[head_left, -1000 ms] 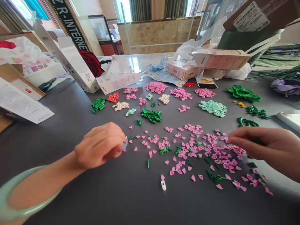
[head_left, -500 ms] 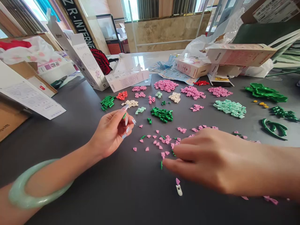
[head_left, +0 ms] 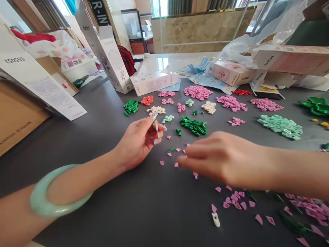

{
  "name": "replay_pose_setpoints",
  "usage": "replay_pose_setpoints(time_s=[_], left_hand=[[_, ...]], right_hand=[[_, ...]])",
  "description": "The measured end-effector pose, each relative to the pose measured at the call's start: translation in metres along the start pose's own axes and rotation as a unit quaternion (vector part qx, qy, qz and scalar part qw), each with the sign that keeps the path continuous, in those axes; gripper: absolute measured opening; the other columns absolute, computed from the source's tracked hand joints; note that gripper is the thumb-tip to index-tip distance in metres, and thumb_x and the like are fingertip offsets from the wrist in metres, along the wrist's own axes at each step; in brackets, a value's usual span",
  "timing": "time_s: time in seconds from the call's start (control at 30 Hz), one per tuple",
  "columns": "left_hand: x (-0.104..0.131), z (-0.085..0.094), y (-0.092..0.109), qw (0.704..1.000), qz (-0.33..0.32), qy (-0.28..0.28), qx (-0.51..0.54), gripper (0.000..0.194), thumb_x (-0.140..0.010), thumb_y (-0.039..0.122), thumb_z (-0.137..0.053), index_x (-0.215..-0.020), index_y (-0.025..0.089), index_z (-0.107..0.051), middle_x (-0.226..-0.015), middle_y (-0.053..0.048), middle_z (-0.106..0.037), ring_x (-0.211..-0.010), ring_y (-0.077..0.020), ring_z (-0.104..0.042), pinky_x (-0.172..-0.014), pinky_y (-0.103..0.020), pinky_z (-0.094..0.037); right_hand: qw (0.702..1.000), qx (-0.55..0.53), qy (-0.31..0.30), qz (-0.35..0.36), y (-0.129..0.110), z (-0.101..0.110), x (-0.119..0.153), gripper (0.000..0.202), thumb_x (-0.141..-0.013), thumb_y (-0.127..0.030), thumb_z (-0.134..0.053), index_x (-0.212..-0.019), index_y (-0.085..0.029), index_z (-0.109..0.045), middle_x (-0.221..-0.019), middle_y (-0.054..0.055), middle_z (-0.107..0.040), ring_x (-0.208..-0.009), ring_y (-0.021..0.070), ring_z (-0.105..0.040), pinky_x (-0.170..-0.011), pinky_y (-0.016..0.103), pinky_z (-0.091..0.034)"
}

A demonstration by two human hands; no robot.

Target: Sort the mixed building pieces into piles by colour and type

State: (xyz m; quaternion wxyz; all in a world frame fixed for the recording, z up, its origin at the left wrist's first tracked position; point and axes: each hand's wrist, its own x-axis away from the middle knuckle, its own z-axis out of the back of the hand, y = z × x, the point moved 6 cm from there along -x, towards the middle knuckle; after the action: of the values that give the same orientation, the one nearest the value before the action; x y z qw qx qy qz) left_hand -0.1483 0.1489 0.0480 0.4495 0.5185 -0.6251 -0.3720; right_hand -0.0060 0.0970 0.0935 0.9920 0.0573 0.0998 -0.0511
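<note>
My left hand (head_left: 140, 140) is pinched around a small green toy-brick piece (head_left: 154, 122), above the dark table. A pale green bangle (head_left: 38, 199) circles that wrist. My right hand (head_left: 221, 159), blurred by motion, hovers over scattered pink petal-shaped pieces (head_left: 176, 164) with its fingers closed together. A dark green sliver shows faintly at its fingertips, mostly hidden. A loose green piece (head_left: 171, 150) lies between the hands. Nearer to me lie a white piece (head_left: 216, 219) with a hole and a group of pink pieces (head_left: 235, 199).
Sorted piles sit further back: dark green pieces (head_left: 194, 126), cream pieces (head_left: 208, 107), pink pieces (head_left: 197, 92) and mint pieces (head_left: 280, 126). Opened boxes stand at the left, including a tall white one (head_left: 113, 65). Boxes and plastic bags crowd the back right.
The view has shifted, so the table's contents sit further right. My right hand has lifted off, and the green piece by its fingertips is gone from the table. My left hand keeps its pinch.
</note>
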Motion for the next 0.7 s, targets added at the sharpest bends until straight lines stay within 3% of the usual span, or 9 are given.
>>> replay_pose_setpoints(time_s=[0.17,0.37,0.53,0.6,0.7], left_hand=[[-0.001,0.001,-0.001,1.0,0.003,0.007,0.001,0.039,-0.092,0.027,-0.051,-0.054,0.015,-0.052,-0.063,0.001,-0.055,-0.048,-0.0043,-0.044,-0.048,-0.016,-0.041],[-0.001,0.002,-0.001,1.0,-0.009,0.003,0.02,0.039,-0.091,0.025,-0.052,-0.053,0.014,-0.053,-0.06,0.002,-0.056,-0.047,-0.0045,-0.046,-0.048,-0.016,-0.041],[0.001,-0.001,0.001,0.999,-0.02,0.0,0.027,0.037,-0.086,0.025,-0.062,-0.052,0.013,-0.053,-0.057,0.002,-0.055,-0.046,-0.0047,-0.047,-0.045,-0.014,-0.04],[0.001,0.0,0.001,0.999,-0.021,0.017,0.033,0.038,-0.089,0.023,-0.057,-0.053,0.013,-0.054,-0.057,0.001,-0.056,-0.045,-0.0048,-0.047,-0.045,-0.014,-0.04],[0.001,0.009,0.003,0.993,-0.045,0.089,0.057,0.037,-0.093,0.02,-0.051,-0.057,0.012,-0.055,-0.057,0.001,-0.056,-0.046,-0.0051,-0.049,-0.044,-0.014,-0.04]], right_hand=[[0.997,-0.02,-0.037,-0.065,0.034,-0.013,-0.024,0.023,-0.088,-0.007,-0.047,-0.072,-0.013,-0.062,-0.062,-0.001,-0.047,-0.05,0.0064,-0.035,-0.048,0.024,-0.021],[0.987,-0.045,-0.144,-0.054,0.037,-0.033,-0.039,0.016,-0.087,-0.008,-0.053,-0.077,-0.012,-0.065,-0.068,0.001,-0.056,-0.056,0.0085,-0.048,-0.051,0.024,-0.027],[0.978,-0.017,-0.202,-0.059,0.035,-0.038,-0.043,0.012,-0.083,-0.003,-0.056,-0.078,-0.012,-0.062,-0.071,0.002,-0.06,-0.057,0.0102,-0.052,-0.051,0.026,-0.029],[0.975,-0.006,-0.215,-0.06,0.036,-0.037,-0.043,0.012,-0.083,-0.002,-0.056,-0.079,-0.013,-0.062,-0.07,0.002,-0.059,-0.056,0.0108,-0.051,-0.05,0.027,-0.028],[0.975,0.01,-0.208,-0.073,0.04,-0.027,-0.045,0.014,-0.084,-0.002,-0.053,-0.084,-0.013,-0.061,-0.071,0.003,-0.059,-0.056,0.0114,-0.051,-0.05,0.027,-0.028]])
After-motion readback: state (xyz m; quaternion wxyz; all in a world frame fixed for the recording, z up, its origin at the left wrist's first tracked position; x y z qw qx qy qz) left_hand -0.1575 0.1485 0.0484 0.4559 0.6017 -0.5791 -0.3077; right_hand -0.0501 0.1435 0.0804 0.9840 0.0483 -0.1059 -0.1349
